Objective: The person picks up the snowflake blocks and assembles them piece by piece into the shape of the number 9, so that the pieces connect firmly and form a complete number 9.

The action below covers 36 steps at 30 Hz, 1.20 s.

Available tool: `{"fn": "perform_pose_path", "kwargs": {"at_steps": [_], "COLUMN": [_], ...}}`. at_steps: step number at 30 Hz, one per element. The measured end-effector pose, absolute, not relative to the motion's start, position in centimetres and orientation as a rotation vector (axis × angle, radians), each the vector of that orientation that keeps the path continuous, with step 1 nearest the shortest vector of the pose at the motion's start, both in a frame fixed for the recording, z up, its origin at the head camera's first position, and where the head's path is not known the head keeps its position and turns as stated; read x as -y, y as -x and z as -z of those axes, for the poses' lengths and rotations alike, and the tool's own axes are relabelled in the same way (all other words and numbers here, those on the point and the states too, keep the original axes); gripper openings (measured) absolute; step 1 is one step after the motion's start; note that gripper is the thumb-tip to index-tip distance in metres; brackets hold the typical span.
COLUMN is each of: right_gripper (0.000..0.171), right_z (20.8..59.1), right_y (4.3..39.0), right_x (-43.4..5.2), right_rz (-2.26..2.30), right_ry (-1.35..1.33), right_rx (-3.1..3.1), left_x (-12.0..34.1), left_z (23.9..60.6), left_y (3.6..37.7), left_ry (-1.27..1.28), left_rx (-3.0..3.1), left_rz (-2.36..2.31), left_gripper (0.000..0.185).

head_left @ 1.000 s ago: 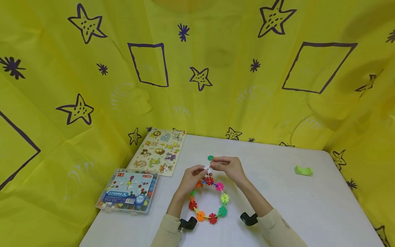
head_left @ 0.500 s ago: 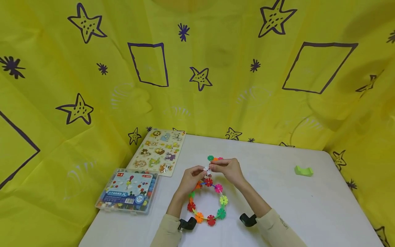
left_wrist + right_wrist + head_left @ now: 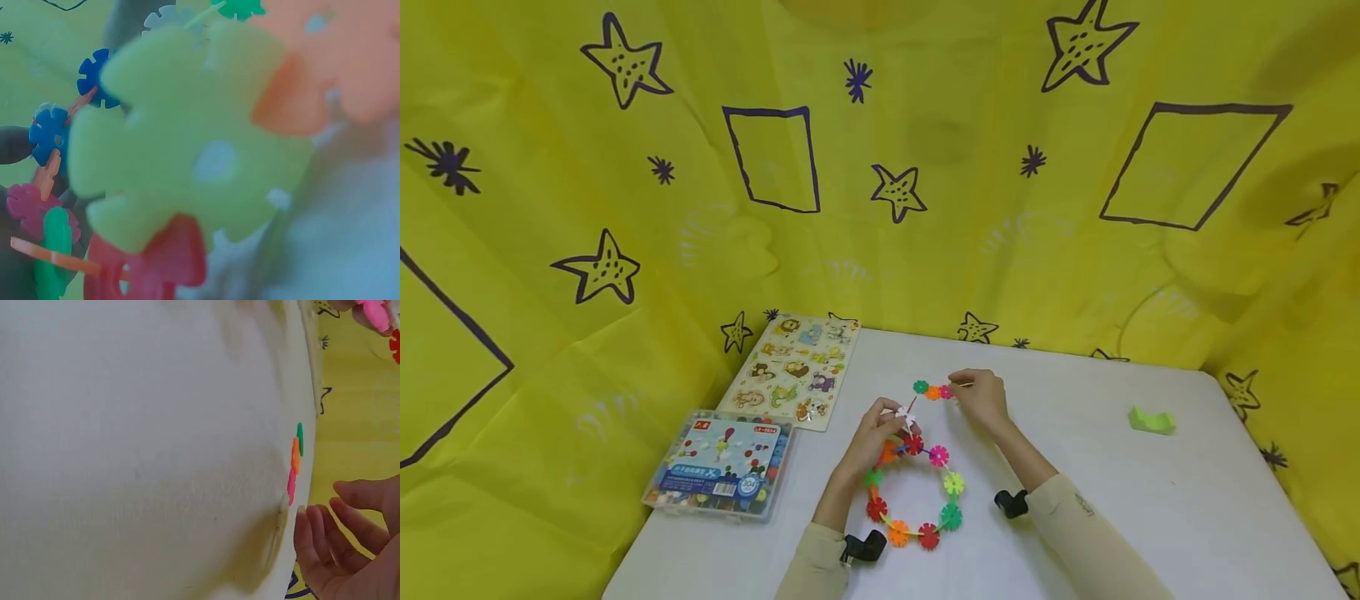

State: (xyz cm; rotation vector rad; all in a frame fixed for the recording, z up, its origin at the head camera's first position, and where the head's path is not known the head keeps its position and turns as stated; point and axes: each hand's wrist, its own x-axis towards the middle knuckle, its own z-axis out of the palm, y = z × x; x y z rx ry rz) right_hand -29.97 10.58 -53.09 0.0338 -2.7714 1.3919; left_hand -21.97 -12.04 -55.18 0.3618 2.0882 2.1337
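Note:
A ring of colourful notched snowflake discs (image 3: 951, 517) stands in front of me in the head view. My left hand (image 3: 867, 442) pinches a white snowflake disc (image 3: 905, 416) at its top, with a thin red piece sticking up from it. In the left wrist view a yellow-green disc (image 3: 162, 131) fills the middle, blurred, beside blue discs (image 3: 49, 136). My right hand (image 3: 983, 400) is beside a row of loose discs: green (image 3: 921, 387), orange (image 3: 932, 392) and pink (image 3: 946, 392). The right wrist view shows its fingers (image 3: 306, 537) loosely bent, holding nothing.
At the left, a clear-lidded box of molecule-model parts (image 3: 718, 467) lies in front of an animal puzzle board (image 3: 767, 367). A light green curved block (image 3: 1152, 421) lies at the right. Yellow printed cloth (image 3: 955, 250) surrounds the white table (image 3: 1075, 467).
My right hand has left the white disc and moved right, to the loose discs, which were partly hidden before. The left hand keeps its grip; the head view has shifted slightly.

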Motion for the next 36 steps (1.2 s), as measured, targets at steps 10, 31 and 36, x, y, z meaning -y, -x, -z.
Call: {"fn": "perform_pose_path", "kwargs": {"at_steps": [10,31,36], "right_gripper": [0.029,0.024,0.026], "right_z": [54.2,50.8,49.5], "right_y": [30.2,28.0,27.0], "right_x": [-12.4,-11.7,-10.9], "right_rz": [-1.021,-2.009,-2.108], "right_ry": [0.017,-0.244,-0.311], "right_rx": [3.023,2.608,2.562], "left_x": [11.0,10.8,10.8], "left_z": [54.8,54.7,54.7], "left_y": [21.6,21.8,21.7], "left_ry": [-0.332,-0.349,-0.341], "left_rx": [-2.093,-2.149,-2.143], "left_rz": [-2.137,-2.089,-2.092], "left_gripper": [0.042,0.040,0.039]}}
